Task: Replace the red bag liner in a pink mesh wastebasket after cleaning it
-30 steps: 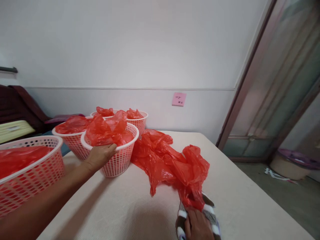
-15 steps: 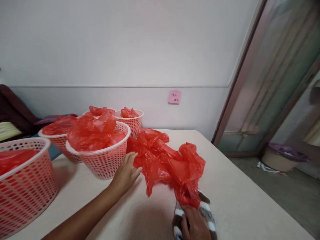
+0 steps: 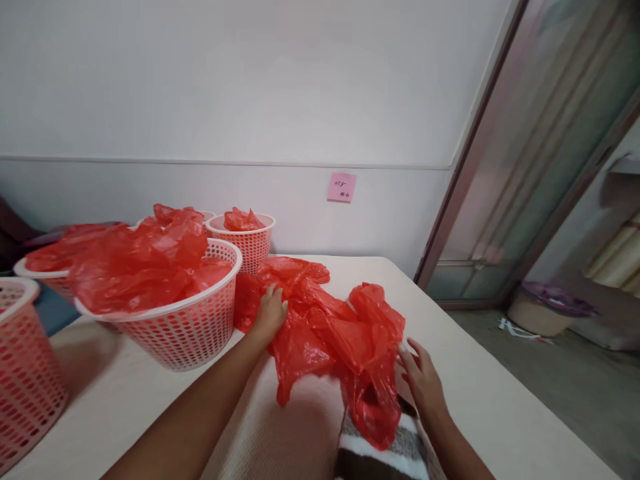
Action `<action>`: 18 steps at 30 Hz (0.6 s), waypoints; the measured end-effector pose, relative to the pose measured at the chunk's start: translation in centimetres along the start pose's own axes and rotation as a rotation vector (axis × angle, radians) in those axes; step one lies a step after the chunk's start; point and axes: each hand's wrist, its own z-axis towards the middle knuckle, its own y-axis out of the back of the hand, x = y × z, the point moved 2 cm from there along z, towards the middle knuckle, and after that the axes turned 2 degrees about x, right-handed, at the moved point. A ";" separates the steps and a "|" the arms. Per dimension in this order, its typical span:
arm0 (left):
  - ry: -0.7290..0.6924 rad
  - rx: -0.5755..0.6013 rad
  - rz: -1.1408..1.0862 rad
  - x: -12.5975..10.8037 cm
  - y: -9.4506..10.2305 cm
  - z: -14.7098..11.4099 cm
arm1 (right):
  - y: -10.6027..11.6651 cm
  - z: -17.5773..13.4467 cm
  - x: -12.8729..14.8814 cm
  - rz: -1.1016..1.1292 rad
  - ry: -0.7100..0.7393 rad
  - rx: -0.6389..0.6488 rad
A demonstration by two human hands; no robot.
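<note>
Crumpled red plastic bags (image 3: 320, 327) lie in a loose heap on the white table. At the left part of the heap, my left hand (image 3: 271, 312) has its fingers curled closed on a red plastic bag. My right hand (image 3: 421, 377) is at the heap's right edge, fingers apart and the tips close to or touching the plastic. Under the near end of the bags lies a striped cloth (image 3: 395, 448) in brown, grey and white, part of it covered by red plastic.
A white perforated basket (image 3: 175, 340) piled with red bags stands left of the heap, with several similar baskets around it. A pink note (image 3: 342, 187) is stuck on the wall. A lined bin (image 3: 545, 310) stands on the floor beyond the table's right edge.
My left hand has moved forward from beside the basket onto the red bags. My right hand has left the striped cloth and shifted up and right to the heap's edge.
</note>
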 end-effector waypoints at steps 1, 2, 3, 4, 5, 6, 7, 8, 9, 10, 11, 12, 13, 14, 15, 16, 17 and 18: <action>0.016 0.011 -0.018 0.5 -0.6 -0.3 | -1.2 1.3 0.6 -0.052 0.031 0.059; 0.035 0.018 -0.036 1.0 -1.1 -0.8 | -2.4 2.3 1.1 -0.076 0.040 0.093; 0.057 0.022 -0.055 1.6 -1.5 -1.4 | -3.6 3.1 1.4 -0.098 0.048 0.127; 0.081 0.023 -0.078 2.1 -1.9 -2.2 | -4.9 3.6 1.7 -0.118 0.055 0.163; 0.106 0.022 -0.105 2.6 -2.2 -3.0 | -6.2 3.9 2.0 -0.131 0.056 0.201; 0.130 0.022 -0.138 3.1 -2.4 -4.0 | -7.5 3.9 2.1 -0.146 0.058 0.246; 0.154 0.025 -0.176 3.5 -2.7 -5.1 | -8.7 3.7 2.2 -0.161 0.061 0.295; 0.177 0.033 -0.217 3.9 -2.9 -6.3 | -9.9 3.3 2.3 -0.175 0.065 0.345; 0.200 0.043 -0.258 4.3 -3.1 -7.5 | -11.1 2.8 2.3 -0.188 0.073 0.394; 0.226 0.054 -0.299 4.6 -3.2 -8.7 | -12.1 2.1 2.4 -0.197 0.084 0.441; 0.252 0.064 -0.338 4.9 -3.2 -9.8 | -13.0 1.3 2.4 -0.204 0.099 0.486; 0.277 0.071 -0.377 5.2 -3.1 -10.8 | -13.8 0.3 2.5 -0.207 0.117 0.531; 0.298 0.076 -0.416 5.4 -2.9 -11.8 | -14.6 -0.7 2.6 -0.207 0.138 0.574; 0.313 0.077 -0.457 5.5 -2.5 -12.6 | -15.2 -1.8 2.7 -0.203 0.157 0.614; 0.323 0.076 -0.497 5.6 -2.1 -13.3 | -15.7 -3.0 2.9 -0.198 0.174 0.649; 0.329 0.075 -0.536 5.6 -1.6 -13.9 | -16.1 -4.2 3.2 -0.193 0.189 0.679; 0.334 0.075 -0.572 5.5 -1.2 -14.5 | -16.5 -5.5 3.4 -0.178 0.202 0.707; 0.340 0.077 -0.604 5.4 -0.7 -15.0 | -16.7 -6.7 3.7 -0.151 0.216 0.738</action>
